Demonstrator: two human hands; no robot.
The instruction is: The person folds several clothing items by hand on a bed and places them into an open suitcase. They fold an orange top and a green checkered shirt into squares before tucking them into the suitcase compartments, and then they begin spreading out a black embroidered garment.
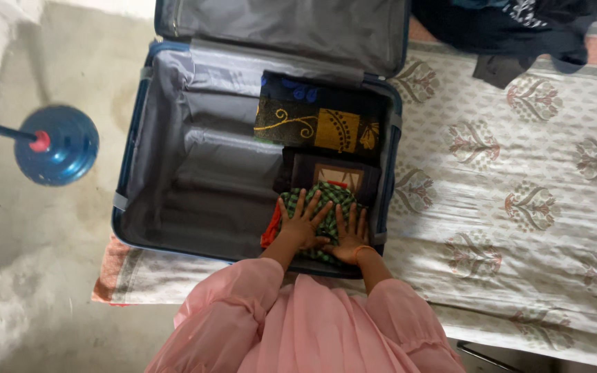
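The green cloth lies folded at the suitcase's near right corner, both hands flat on it, left hand and right hand with fingers spread, gripping nothing. Two dark folded cloths fill the right side beyond; the left half looks unpacked, and more clothes wait at the bed's far edge.

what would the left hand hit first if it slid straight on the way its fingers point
Probably the dark folded cloth with the tan panel, just beyond the green checked cloth that the left hand presses flat; depth is unclear.
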